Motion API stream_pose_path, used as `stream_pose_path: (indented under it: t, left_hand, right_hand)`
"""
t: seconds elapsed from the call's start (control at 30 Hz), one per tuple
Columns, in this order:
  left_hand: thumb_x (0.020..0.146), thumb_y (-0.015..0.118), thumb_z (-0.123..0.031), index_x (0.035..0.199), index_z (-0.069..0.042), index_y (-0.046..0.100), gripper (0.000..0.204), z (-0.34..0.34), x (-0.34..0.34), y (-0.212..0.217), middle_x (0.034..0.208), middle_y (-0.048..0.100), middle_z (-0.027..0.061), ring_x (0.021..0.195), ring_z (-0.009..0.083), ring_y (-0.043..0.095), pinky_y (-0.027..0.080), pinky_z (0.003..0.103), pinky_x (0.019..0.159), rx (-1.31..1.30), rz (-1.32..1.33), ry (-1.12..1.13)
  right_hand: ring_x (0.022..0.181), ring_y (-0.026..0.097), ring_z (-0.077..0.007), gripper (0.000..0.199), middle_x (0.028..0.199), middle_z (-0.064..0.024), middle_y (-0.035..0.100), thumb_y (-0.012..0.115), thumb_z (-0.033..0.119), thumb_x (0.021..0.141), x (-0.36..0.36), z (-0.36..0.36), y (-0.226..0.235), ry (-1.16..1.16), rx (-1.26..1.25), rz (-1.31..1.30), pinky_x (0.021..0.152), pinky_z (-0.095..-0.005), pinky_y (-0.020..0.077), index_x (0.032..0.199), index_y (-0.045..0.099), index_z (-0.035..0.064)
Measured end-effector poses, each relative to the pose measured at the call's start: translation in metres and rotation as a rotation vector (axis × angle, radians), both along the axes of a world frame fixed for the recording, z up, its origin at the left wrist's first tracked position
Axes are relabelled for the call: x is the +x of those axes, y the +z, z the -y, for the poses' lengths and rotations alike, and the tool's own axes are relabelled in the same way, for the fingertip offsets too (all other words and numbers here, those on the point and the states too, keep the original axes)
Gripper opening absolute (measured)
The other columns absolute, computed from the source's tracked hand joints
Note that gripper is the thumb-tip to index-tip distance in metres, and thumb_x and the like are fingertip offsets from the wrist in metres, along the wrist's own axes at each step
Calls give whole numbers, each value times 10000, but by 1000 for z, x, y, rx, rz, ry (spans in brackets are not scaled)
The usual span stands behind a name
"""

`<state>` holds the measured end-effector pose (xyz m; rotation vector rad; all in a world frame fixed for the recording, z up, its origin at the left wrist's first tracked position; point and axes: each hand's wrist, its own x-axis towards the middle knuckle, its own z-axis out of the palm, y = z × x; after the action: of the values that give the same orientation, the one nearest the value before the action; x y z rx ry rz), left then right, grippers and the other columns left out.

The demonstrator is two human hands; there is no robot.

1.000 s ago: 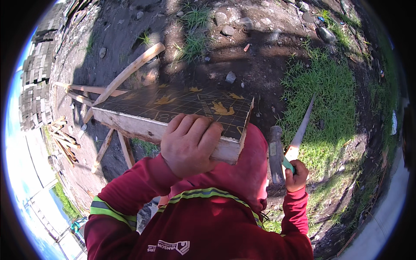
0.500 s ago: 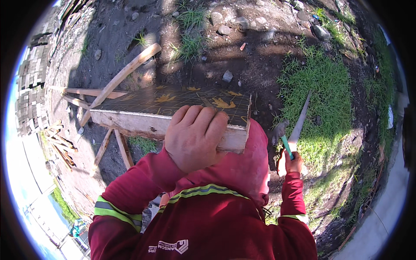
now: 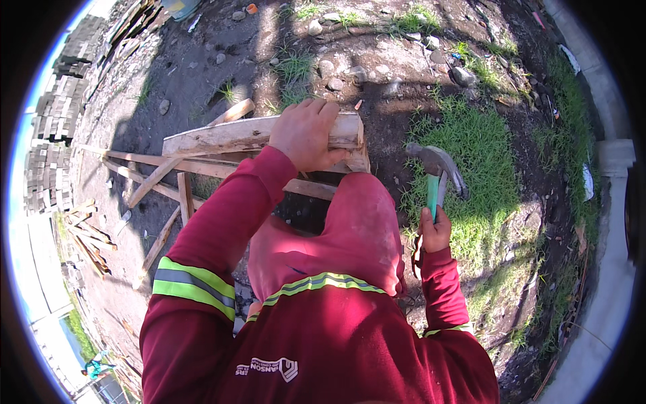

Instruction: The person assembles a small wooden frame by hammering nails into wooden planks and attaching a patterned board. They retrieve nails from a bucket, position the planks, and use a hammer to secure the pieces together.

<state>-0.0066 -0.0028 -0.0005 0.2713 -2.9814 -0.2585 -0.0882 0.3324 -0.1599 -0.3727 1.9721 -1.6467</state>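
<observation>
My left hand [image 3: 306,135] grips the top edge of a rough pale wooden board [image 3: 222,137], part of a frame of nailed wooden slats [image 3: 176,185] that stands over dark soil. My right hand [image 3: 436,232] is closed around the green handle of a claw hammer [image 3: 439,167]. It holds the hammer upright to the right of the frame, with the metal head above the grass. The hammer is not touching the wood. My red hooded top with reflective stripes [image 3: 323,283] hides the lower part of the frame.
Grass patch [image 3: 471,155] lies on the right, stones [image 3: 336,74] and bare soil beyond the frame. Stacked grey blocks [image 3: 57,121] and loose wood offcuts [image 3: 87,236] sit on the left. A concrete kerb [image 3: 605,202] runs along the right edge.
The wooden frame has tipped, so its flat dark face no longer shows and only the edge board does. My right hand has lifted the hammer, and its head now stands up over the grass.
</observation>
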Motion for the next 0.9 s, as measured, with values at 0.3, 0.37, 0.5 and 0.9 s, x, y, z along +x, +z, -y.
stream_pose_path:
  t: [0.3, 0.37, 0.5, 0.9]
  left_hand:
    - [622, 789, -379, 1010, -34, 538, 576, -2, 7, -5, 959, 570, 124, 949, 328, 581, 468, 427, 815, -5, -46, -8]
    - [624, 793, -384, 1009, -32, 536, 581, -6, 10, -5, 959, 570, 125, 948, 332, 580, 467, 427, 819, -28, -45, -14]
    - [633, 798, -400, 1022, -32, 533, 597, -9, 13, -3, 960, 569, 132, 944, 340, 578, 465, 432, 816, -8, -31, -5]
    - [848, 584, -373, 984, -10, 549, 389, -2, 14, -3, 825, 554, 176, 847, 386, 573, 432, 474, 722, 159, -132, -48]
  right_hand:
    - [459, 442, -59, 260, 591, 20, 485, 520, 277, 996, -1, 30, 56, 218, -58, 124, 432, -225, 353, 868, 541, 51]
    - [442, 448, -73, 268, 578, 18, 487, 524, 285, 993, -2, 39, 53, 272, -47, 201, 423, -241, 356, 870, 550, 49]
    - [481, 487, -89, 266, 576, -9, 485, 534, 279, 983, 2, 48, 43, 287, 1, 296, 444, -289, 385, 860, 561, 44]
    - [641, 581, -275, 315, 704, -52, 574, 758, 384, 726, -13, 1, 70, 500, 180, -1026, 603, -387, 436, 809, 626, 110]
